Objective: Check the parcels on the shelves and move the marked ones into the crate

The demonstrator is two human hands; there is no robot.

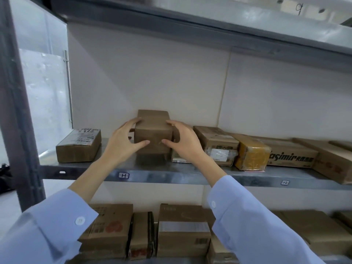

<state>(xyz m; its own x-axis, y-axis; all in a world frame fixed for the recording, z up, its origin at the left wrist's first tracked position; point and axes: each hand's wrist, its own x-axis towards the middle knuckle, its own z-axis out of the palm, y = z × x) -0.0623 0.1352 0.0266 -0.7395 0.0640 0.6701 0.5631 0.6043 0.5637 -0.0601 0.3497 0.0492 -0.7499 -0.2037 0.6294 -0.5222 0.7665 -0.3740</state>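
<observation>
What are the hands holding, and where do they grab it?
The left hand and right hand grip the plain box by its left and right sides.

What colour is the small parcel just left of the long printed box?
The small parcel is yellow-orange; head view.

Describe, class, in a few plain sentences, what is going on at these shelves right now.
A person in light blue sleeves grips a plain brown box with the left hand and the right hand, one on each side, at the metal shelf. A labelled parcel sits apart to its left, and more parcels line the shelf to its right, among them a yellow-taped parcel. Further boxes fill the shelf below. No crate is in view.
</observation>
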